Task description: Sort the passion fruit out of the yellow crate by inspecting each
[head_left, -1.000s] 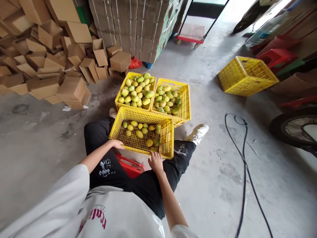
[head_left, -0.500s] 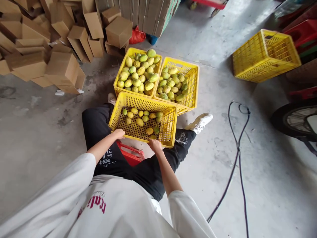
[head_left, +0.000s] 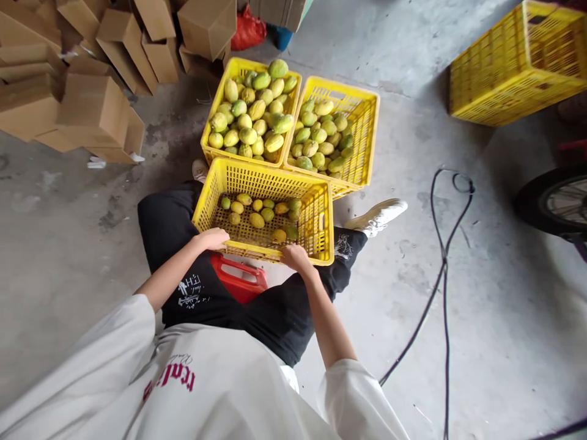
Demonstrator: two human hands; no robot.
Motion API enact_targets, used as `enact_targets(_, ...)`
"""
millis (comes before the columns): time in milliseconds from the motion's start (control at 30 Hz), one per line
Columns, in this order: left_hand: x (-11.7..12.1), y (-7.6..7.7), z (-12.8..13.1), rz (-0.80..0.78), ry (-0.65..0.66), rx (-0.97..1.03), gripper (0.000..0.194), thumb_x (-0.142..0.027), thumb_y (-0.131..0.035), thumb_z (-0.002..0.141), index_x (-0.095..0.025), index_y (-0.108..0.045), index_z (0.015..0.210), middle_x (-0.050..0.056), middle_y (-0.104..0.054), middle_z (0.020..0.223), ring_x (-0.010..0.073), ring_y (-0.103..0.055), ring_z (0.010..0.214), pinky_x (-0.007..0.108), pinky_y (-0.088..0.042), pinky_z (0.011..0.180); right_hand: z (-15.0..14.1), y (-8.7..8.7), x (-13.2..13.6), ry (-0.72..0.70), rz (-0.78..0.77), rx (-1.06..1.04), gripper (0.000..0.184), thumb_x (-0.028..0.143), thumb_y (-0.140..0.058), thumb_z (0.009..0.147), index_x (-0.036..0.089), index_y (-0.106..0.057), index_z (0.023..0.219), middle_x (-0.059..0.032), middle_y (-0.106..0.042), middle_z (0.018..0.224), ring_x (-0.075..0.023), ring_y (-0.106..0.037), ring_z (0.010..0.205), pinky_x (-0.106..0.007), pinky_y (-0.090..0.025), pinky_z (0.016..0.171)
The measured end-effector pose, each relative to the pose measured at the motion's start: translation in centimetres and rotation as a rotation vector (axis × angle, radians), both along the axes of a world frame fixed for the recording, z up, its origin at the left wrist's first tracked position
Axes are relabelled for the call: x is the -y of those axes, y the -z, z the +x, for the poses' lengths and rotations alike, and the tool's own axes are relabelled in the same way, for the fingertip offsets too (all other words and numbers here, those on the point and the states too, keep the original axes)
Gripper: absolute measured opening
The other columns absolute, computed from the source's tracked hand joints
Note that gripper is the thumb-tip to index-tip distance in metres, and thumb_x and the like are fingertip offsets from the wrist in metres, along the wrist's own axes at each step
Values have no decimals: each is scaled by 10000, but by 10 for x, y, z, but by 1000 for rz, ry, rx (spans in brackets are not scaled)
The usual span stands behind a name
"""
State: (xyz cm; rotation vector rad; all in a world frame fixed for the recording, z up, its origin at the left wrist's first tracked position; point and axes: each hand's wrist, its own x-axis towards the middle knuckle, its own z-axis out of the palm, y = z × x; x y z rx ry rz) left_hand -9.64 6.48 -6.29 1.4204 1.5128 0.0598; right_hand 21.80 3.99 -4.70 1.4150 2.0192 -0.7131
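Between my knees is a yellow plastic crate, tilted toward me, with several green-yellow fruits on its bottom. My left hand grips its near rim at the left. Farther right on that rim, my right hand has its fingers hooked over the edge. Just beyond stand two more yellow crates: the left one is heaped with the same fruit, and the right one is partly filled. Under the near crate shows a red plastic stool. The fingertips of both hands are partly hidden by the rim.
Brown cardboard boxes pile up at the left. A red bag lies behind the crates. At the right are another yellow crate, a wheel and a looped black cable on the concrete floor.
The near crate tilts more toward me, and some fruits at its near side have shifted. Both hands stay on its rim. My view has moved closer and lower.
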Motion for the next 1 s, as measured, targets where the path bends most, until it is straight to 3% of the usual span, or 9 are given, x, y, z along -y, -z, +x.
enact_targets(133,0,-16,-9,32,96,-47,405,-268,-1005,614,-262,-610,522,52,-682,622,347,-792,938,345,-565,942,5,-21,-7,-9,-18,-17,337,165,-609,996,91,-831,1238,-252,-805,1225,-395,-765,1222,-375,-574,972)
enact_targets(233,2,-23,-8,8,191,-98,311,-206,-956,668,-237,-659,577,72,-735,700,356,-800,984,356,-553,953,4,-25,-4,-8,-40,-24,336,159,-603,995,98,-829,1236,-241,-801,1245,-383,-766,1224,-364,-574,971)
enact_targets(333,6,-26,-2,-5,536,-270,52,-262,-820,866,-212,-807,869,120,-830,971,342,-802,1074,365,-557,948,3,-21,5,-3,-65,-41,380,147,-576,999,136,-821,1289,-211,-808,1251,-366,-765,1235,-356,-581,969)
enact_targets(433,10,-29,5,-7,837,-422,238,-313,-667,1008,-209,-816,1163,145,-832,1188,318,-795,1152,357,-564,937,3,-12,14,0,-89,-79,491,136,-562,999,253,-773,1427,-137,-809,1319,-321,-751,1284,-329,-583,992)
enact_targets(567,12,-28,16,-6,981,-470,294,-297,-606,1047,-213,-791,1260,147,-824,1249,307,-786,1193,354,-566,943,1,5,25,4,-94,-100,581,127,-555,1002,295,-698,1539,-113,-769,1428,-305,-717,1355,-337,-577,1056)
enact_targets(800,13,-14,25,-67,1027,-499,234,-142,-641,961,-185,-824,1100,171,-824,1240,290,-786,1176,332,-565,952,-10,32,40,40,-100,-93,616,98,-515,1008,272,-659,1581,-125,-761,1438,-284,-735,1327,-323,-586,1062)
enact_targets(1000,10,10,44,-214,1051,-535,375,-14,-790,687,-200,-858,1005,155,-856,1103,325,-795,1127,337,-598,931,-13,38,45,49,-140,-86,620,85,-494,1023,266,-641,1597,-149,-785,1382,-270,-751,1299,-302,-568,1077)
